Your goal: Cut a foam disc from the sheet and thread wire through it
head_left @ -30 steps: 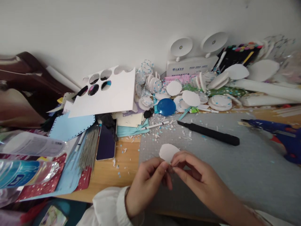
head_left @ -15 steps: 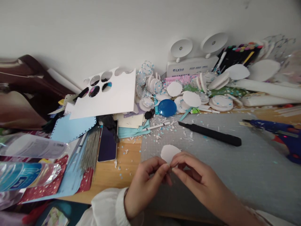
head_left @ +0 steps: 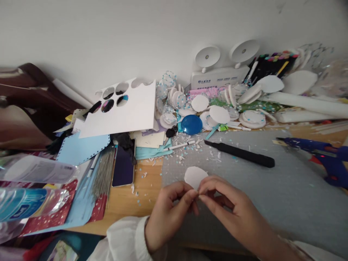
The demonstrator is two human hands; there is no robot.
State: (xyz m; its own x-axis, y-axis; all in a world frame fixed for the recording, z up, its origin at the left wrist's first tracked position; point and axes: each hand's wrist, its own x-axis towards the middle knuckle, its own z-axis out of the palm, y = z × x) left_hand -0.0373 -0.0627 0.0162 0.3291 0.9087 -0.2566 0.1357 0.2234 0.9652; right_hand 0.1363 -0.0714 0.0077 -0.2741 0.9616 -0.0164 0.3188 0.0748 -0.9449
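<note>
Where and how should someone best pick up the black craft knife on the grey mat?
Probably by the thick middle of the handle of the black craft knife, pinched across its width from above, with the right hand. It lies flat on the grey mat, and its narrow, pointed end faces away to the left, so fingers there stay off the tip.

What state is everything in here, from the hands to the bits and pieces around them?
Left hand, fingertips pinched together
Right hand, fingertips pinched
White disc, partly hidden by fingers
Black tool, lying on the mat
Glue gun, lying down, red light on
White sheet, round holes cut out
Blue-labelled bottle, on its side
</note>
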